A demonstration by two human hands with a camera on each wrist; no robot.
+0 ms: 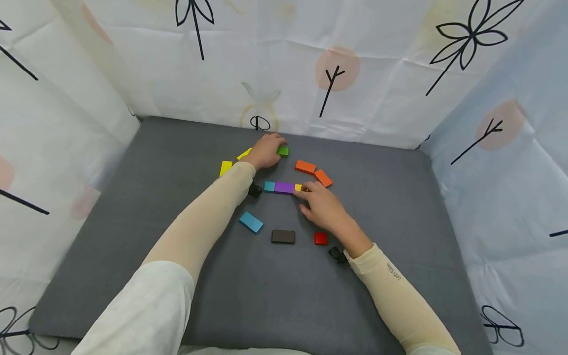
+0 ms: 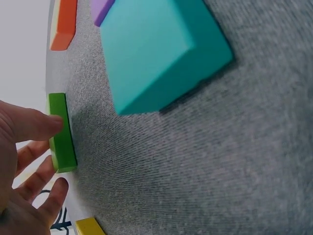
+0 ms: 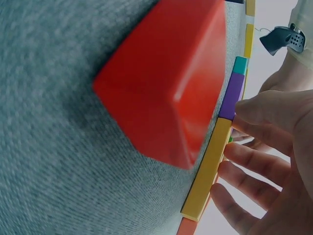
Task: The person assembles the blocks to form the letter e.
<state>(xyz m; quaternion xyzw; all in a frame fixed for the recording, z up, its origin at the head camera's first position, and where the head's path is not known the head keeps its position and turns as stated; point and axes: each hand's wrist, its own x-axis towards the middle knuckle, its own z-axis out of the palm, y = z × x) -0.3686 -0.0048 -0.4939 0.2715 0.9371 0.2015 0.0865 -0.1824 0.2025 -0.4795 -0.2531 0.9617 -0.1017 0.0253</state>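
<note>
My left hand [image 1: 265, 150] reaches to the back of the grey table and pinches a green block [image 2: 61, 132], thumb on the near face and fingers behind. In the middle, a teal block [image 1: 269, 187], a purple block [image 1: 284, 188] and a yellow-orange block [image 3: 208, 171] form a row. The right hand [image 1: 323, 204] is at that row's right end, its fairly straight fingers touching the yellow-orange block. Its thumb looks apart from the row in the head view. In that view, the hand covers most of the yellow-orange block.
Two orange blocks [image 1: 305, 166] lie behind the right hand. Yellow blocks [image 1: 226, 167] sit left of the left hand, partly behind the arm. Nearer the body are a blue block [image 1: 251, 222], a dark brown block [image 1: 283, 236] and a red block [image 1: 321, 238]. Printed cloth [image 1: 284, 64] encloses the table.
</note>
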